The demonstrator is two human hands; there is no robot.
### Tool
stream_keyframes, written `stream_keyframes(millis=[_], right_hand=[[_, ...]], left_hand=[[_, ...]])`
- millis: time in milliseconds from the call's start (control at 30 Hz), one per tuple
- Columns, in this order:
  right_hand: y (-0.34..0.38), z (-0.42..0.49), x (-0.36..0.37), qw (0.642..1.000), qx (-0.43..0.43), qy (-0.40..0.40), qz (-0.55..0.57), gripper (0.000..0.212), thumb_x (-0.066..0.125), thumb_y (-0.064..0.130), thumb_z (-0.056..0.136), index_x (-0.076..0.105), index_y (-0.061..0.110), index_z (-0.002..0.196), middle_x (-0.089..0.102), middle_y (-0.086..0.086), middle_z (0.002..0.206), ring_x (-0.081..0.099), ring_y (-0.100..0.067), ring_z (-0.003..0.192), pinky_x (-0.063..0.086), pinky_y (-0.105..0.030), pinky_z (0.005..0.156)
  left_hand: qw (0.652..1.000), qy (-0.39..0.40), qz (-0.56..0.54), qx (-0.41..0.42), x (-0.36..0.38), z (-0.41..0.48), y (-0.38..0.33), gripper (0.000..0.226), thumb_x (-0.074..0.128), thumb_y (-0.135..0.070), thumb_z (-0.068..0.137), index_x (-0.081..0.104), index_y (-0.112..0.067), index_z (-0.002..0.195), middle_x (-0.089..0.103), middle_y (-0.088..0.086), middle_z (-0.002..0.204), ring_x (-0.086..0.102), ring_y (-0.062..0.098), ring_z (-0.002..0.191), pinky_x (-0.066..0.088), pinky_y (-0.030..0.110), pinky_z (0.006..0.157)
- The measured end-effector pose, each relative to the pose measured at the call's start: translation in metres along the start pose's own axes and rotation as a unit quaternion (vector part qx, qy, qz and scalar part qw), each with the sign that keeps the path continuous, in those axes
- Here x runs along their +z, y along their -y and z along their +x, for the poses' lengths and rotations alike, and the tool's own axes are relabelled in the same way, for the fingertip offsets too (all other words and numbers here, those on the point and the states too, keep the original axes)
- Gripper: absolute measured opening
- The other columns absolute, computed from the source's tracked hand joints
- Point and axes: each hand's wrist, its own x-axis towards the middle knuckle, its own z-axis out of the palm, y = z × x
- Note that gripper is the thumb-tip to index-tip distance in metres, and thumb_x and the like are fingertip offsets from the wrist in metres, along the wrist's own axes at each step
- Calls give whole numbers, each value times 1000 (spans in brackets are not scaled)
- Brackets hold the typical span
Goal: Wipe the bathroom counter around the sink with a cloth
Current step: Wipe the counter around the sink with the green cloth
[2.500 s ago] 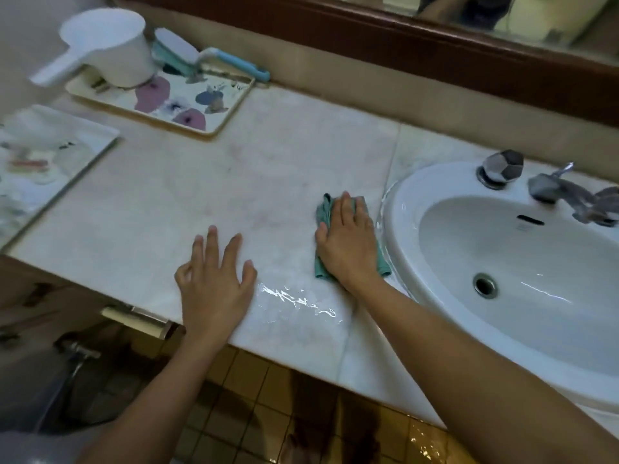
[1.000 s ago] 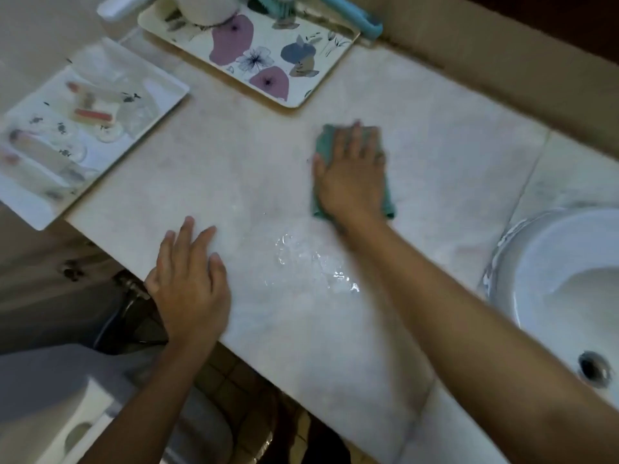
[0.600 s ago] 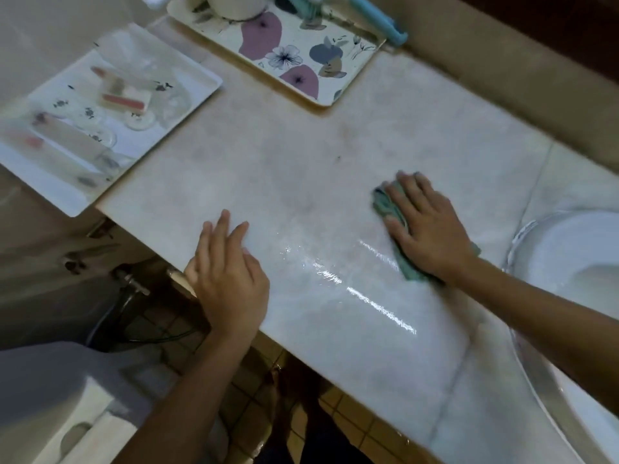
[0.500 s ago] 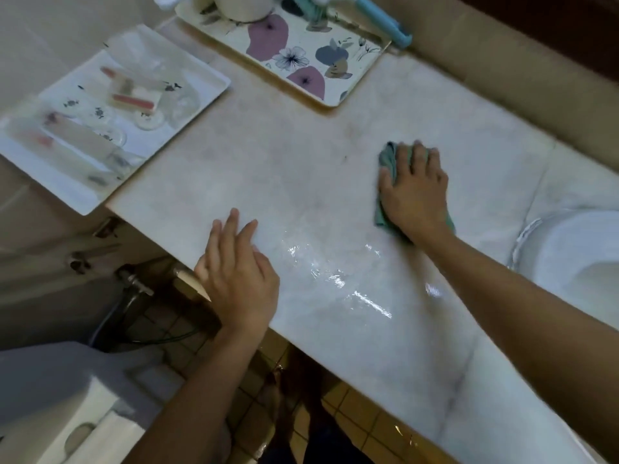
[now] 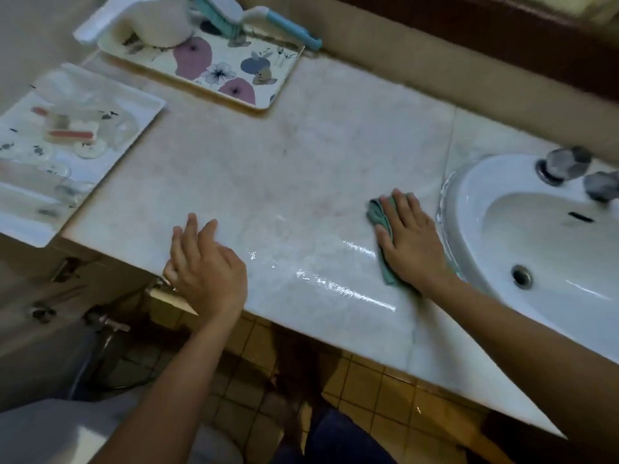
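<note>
My right hand (image 5: 410,241) presses flat on a green cloth (image 5: 378,214) on the pale marble counter (image 5: 268,169), just left of the white sink (image 5: 475,195). Only the cloth's left and near edges show past my palm. Wet streaks (image 5: 335,283) shine on the counter between my hands. My left hand (image 5: 204,266) rests at the counter's front edge, fingers apart, holding nothing.
A floral tray (image 5: 241,75) at the back left carries a white scoop (image 5: 154,18) and a blue-handled brush (image 5: 268,20). A white tray (image 5: 100,105) with small toiletries lies at the far left. Tap handles (image 5: 562,164) stand behind the sink. Tiled floor lies below.
My right hand has slid the cloth rightward and nearer, from mid-counter to beside the sink rim. My left hand stays at the front edge. The view has shifted right, showing more sink.
</note>
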Motion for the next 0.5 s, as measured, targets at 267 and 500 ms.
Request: stream_keyframes(millis=[267, 500], right_hand=[[58, -78, 20, 999, -8, -3, 44, 63, 27, 49, 96, 10, 27, 153, -1, -4, 162, -8, -23, 148, 7, -42, 119], [-10, -178, 23, 990, -57, -17, 125, 52, 40, 23, 95, 36, 23, 146, 24, 5, 156, 13, -14, 146, 11, -25, 116]], left_hand=[[999, 33, 17, -21, -12, 1, 5, 40, 45, -14, 92, 54, -16, 131, 33, 4, 156, 21, 27, 146, 20, 53, 109], [990, 92, -101, 19, -9, -44, -49, 26, 56, -8, 82, 67, -17, 103, 40, 4, 145, 30, 28, 137, 23, 49, 107]])
